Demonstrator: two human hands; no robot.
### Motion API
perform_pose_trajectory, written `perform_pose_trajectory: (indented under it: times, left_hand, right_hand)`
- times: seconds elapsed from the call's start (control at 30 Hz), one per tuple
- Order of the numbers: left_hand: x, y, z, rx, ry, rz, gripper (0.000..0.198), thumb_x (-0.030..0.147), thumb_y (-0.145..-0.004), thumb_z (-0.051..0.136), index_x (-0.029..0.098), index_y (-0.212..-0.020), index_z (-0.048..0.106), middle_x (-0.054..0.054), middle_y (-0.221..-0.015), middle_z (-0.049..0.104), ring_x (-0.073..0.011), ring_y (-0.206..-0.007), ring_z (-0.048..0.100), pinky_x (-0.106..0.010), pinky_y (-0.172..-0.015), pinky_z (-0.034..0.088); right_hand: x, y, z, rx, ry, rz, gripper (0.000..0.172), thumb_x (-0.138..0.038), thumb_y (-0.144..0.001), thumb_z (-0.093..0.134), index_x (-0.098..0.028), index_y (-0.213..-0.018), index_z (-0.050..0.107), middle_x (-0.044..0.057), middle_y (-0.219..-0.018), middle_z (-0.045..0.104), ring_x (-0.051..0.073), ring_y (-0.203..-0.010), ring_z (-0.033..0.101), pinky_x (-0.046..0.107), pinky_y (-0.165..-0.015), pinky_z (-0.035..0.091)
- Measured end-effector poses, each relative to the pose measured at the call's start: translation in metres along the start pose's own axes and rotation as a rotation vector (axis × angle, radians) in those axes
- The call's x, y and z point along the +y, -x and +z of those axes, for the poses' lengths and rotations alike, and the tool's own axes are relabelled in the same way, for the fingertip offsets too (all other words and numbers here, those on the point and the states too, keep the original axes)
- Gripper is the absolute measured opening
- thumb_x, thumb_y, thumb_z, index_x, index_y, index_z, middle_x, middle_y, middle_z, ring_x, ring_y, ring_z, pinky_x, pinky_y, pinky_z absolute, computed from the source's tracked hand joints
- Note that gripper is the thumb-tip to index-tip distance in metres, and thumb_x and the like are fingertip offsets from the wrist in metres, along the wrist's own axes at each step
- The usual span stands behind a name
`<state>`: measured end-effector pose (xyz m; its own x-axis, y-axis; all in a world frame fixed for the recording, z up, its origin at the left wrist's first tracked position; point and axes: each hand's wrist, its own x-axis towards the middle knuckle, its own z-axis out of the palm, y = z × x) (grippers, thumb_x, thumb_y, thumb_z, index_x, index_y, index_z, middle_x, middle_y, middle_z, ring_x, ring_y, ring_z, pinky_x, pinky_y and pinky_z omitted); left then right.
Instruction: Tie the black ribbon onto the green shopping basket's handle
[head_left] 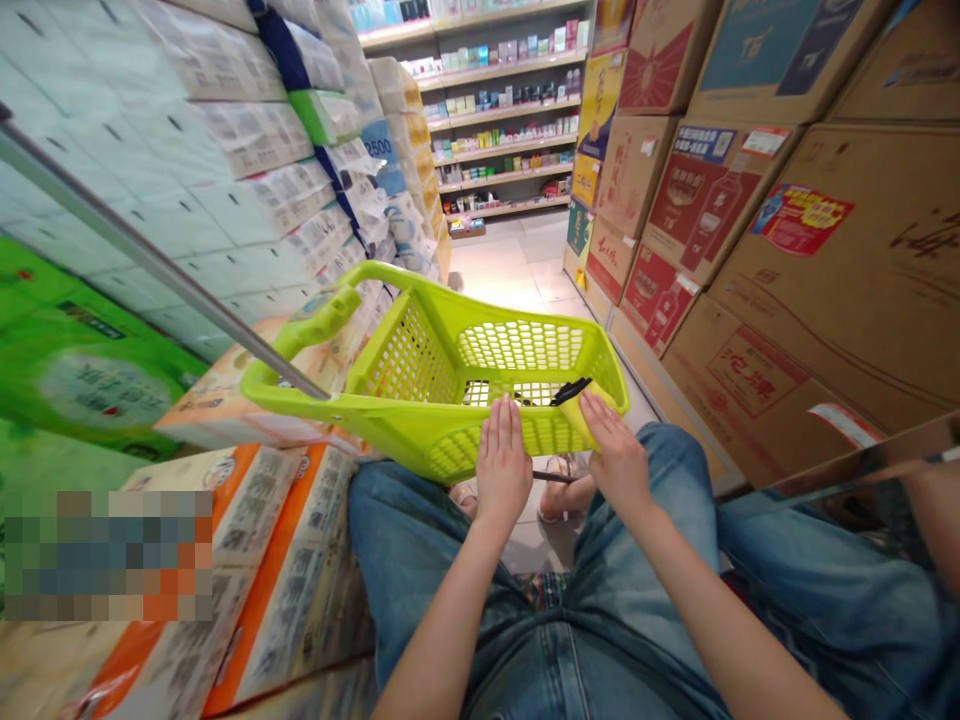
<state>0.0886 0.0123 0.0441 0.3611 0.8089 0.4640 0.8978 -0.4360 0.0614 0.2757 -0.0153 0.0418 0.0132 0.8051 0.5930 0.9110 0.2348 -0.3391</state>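
A lime-green plastic shopping basket (405,425) with perforated walls and a long looped handle stands in front of my knees. My left hand (504,470) lies against its near side, fingers straight and side by side, the tips at the rim. Near the right end of the same rim, my right hand (619,455) presses a yellow cloth (575,410) with a black edge onto the basket. Part of that cloth is hidden under my fingers. Black pieces show inside the basket, too small to make out.
Stacked tissue packs (240,140) rise on the left, with orange-and-white packs (262,570) close by my leg. Cardboard cartons (847,270) line the right side. A metal pole (157,250) slants toward the basket handle. Product shelves (510,110) stand beyond the tiled aisle (517,255).
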Motion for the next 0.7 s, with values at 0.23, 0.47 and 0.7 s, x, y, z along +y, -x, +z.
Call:
perform_pose_trajectory:
  times: [0.23,0.47,0.7]
  left_hand:
    - [-0.001,-0.001,0.0,0.003,0.001,0.007,0.084,0.011,-0.083,0.047,0.005,-0.158,0.009,-0.017,-0.165,0.022,-0.0252,-0.154,0.012,-0.044,-0.124,0.023]
    - [0.001,0.0,0.001,0.018,0.024,-0.01,0.083,0.011,-0.083,0.048,0.004,-0.157,0.01,-0.019,-0.164,0.024,-0.0263,-0.154,0.013,-0.045,-0.124,0.025]
    - [-0.001,0.0,0.001,0.006,-0.002,-0.006,0.077,0.011,-0.086,0.045,0.003,-0.156,0.015,-0.02,-0.162,0.027,-0.026,-0.154,0.016,-0.046,-0.123,0.027]
  right_hand:
    - [0.036,0.012,-0.012,0.063,-0.042,0.127,0.089,0.005,-0.066,0.041,-0.019,-0.152,0.04,0.009,-0.153,0.048,0.02,-0.144,0.041,0.042,-0.122,0.032]
    - [-0.025,-0.002,0.005,0.017,0.01,0.147,0.088,0.006,-0.065,0.043,-0.011,-0.152,0.038,0.015,-0.153,0.047,0.025,-0.145,0.04,0.047,-0.12,0.036]
    - [-0.07,-0.017,0.032,-0.04,-0.065,-0.023,0.081,0.004,-0.074,0.039,-0.011,-0.153,0.036,0.014,-0.153,0.046,0.023,-0.146,0.038,0.046,-0.12,0.036]
